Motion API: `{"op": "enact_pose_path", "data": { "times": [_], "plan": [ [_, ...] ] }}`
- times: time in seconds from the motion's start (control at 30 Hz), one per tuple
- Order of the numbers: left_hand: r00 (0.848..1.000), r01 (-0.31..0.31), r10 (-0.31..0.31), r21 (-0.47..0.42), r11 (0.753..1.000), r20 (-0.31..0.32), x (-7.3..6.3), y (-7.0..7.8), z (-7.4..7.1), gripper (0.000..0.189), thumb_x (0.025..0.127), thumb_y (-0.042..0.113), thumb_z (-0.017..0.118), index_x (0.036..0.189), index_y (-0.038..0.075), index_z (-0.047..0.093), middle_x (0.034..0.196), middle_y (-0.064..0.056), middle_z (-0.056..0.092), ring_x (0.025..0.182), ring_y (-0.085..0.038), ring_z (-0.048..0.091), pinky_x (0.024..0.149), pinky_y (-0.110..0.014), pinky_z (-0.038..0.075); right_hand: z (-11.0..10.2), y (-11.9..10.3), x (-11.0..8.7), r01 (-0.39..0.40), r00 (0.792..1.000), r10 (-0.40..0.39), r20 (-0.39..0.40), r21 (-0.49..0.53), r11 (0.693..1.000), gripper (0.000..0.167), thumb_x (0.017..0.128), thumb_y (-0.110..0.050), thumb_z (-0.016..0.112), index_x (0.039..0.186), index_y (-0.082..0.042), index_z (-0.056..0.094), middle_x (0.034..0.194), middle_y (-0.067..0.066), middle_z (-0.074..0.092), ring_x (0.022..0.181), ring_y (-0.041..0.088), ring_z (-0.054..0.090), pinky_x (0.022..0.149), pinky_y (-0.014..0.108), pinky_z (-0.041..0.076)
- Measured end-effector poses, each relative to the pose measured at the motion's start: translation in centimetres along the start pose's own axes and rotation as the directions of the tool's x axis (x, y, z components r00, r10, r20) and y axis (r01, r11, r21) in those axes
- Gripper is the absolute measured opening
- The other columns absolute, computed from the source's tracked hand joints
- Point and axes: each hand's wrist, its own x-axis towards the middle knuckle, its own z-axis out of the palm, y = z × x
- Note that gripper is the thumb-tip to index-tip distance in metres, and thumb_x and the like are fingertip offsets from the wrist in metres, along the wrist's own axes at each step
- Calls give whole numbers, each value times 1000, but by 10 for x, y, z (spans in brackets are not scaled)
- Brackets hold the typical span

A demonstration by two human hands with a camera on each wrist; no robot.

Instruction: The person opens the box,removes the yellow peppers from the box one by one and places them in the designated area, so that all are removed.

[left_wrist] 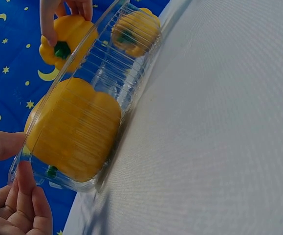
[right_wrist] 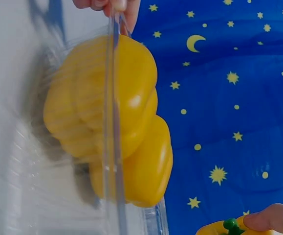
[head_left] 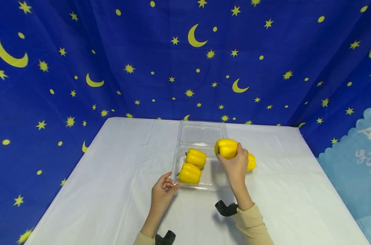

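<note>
A clear plastic clamshell container lies with its lid folded back. Two yellow bell peppers, a rear one and a front one, rest in its left half, their green stems to the left. My left hand pinches the near left corner of the container between thumb and fingers. Over the container's right side, my right hand grips another yellow bell pepper, its green stem showing in the left wrist view. Partly hidden behind that hand, one more bell pepper sits on the table beyond the container's right edge.
The container's lid lies flat toward the back of the table, which wears a white cloth. A blue curtain with yellow moons and stars hangs behind. Black wrist mounts stick out by both forearms.
</note>
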Motion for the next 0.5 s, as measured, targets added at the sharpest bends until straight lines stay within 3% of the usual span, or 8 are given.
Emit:
{"op": "enact_pose_path", "data": {
  "times": [0.23, 0.5],
  "plan": [
    [1000, 14, -13, -21, 1000, 2, 0, -2, 1, 50, 74, -2, 76, 121, -8, 58, 88, -19, 62, 69, 1, 53, 67, -11, 48, -8, -2, 3, 11, 999, -11, -33, -1, 1000, 86, 70, -13, 79, 139, 14, 35, 126, 34, 45, 114, 43, 46, 104, 54, 39],
    [1000, -15, 15, -7, 1000, 7, 0, -1, -1, 52, 76, 0, 76, 123, -10, 56, 89, -19, 63, 69, 2, 53, 67, -12, 48, -19, 2, 10, -1, 998, 0, -69, -11, 1000, 86, 69, -15, 80, 138, 14, 37, 127, 35, 45, 115, 44, 47, 102, 56, 39]
  ]
}}
